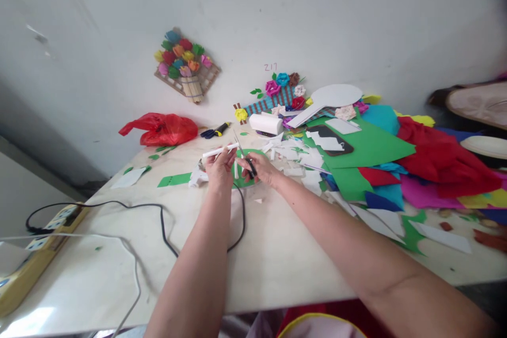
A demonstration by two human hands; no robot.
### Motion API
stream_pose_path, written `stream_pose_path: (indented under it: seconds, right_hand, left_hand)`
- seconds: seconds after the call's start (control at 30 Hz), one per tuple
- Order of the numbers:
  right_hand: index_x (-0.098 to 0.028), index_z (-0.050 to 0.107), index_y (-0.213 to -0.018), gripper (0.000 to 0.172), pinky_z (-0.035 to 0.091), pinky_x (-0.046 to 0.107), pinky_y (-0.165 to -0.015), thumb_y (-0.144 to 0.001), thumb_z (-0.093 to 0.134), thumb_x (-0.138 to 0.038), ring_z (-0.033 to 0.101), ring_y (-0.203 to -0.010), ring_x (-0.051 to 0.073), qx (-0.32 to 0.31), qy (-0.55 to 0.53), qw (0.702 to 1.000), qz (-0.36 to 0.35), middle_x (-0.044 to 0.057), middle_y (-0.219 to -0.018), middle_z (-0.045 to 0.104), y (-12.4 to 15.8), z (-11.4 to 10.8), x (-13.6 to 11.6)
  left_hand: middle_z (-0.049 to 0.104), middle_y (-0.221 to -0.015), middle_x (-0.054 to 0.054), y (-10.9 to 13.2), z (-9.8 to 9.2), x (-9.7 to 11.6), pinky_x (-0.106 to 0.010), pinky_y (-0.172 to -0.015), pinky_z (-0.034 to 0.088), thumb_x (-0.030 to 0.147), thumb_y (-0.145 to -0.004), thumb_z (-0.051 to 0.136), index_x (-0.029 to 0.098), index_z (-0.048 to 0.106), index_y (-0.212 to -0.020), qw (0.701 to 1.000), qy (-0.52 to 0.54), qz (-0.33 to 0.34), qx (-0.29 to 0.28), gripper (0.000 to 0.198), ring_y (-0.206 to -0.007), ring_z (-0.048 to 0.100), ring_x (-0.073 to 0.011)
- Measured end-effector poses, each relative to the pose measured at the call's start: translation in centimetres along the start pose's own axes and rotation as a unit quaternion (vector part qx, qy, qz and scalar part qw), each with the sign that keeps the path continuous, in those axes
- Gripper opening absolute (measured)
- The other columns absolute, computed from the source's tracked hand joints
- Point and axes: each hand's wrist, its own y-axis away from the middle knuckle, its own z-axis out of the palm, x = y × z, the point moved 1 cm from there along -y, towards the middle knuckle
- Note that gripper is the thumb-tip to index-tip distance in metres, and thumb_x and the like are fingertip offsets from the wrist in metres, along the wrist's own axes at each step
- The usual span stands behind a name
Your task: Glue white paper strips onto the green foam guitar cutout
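Between the fingers of my left hand [220,168] is a thin white rolled paper tube [214,152], tilted slightly up to the right. My right hand [259,168] grips a pair of scissors [251,167] by its black handles, blades pointing up and left close to the tube's right end. Whether the blades touch the tube I cannot tell. Beneath both hands lies a round green piece [259,156] with a white strip on it, partly covered by my fingers. Crumpled white material [198,175] and a green strip [174,180] lie left of my left hand.
A red plastic bag [168,129] and yellow-black pliers [216,130] sit at the back. White paper scraps [301,154], a phone [330,140] and coloured sheets [372,142] crowd the right. A black cable [161,216] runs from the power strip [47,253] across the left.
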Motion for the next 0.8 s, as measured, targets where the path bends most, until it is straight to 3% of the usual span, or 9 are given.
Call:
stream_pose_path:
  seconds: [0.47, 0.8]
  right_hand:
    - [-0.019, 0.046, -0.075, 0.041, 0.035, 0.018, -0.035, -0.073, 0.053, -0.06, 0.056, -0.045, 0.011, -0.002, -0.014, 1.0, -0.008, -0.002, -0.058, 0.057, 0.37, -0.06, -0.33]
    - [-0.02, 0.048, -0.077, 0.037, 0.034, 0.019, -0.034, -0.074, 0.052, -0.057, 0.049, -0.038, 0.009, 0.035, 0.003, 0.999, -0.032, -0.005, -0.053, 0.05, -0.1, 0.14, 0.42]
  left_hand:
    - [0.069, -0.077, -0.005, 0.16, 0.14, -0.36, -0.023, -0.063, 0.049, 0.016, -0.059, 0.071, 0.016, 0.054, -0.077, 1.0, -0.013, 0.008, -0.009, 0.025, -0.074, 0.068, -0.018]
    - [0.07, -0.078, -0.004, -0.09, 0.14, -0.59, -0.022, -0.064, 0.049, 0.019, -0.06, 0.073, 0.016, 0.054, -0.079, 1.0, -0.015, 0.01, -0.022, 0.027, -0.076, 0.068, -0.0176]
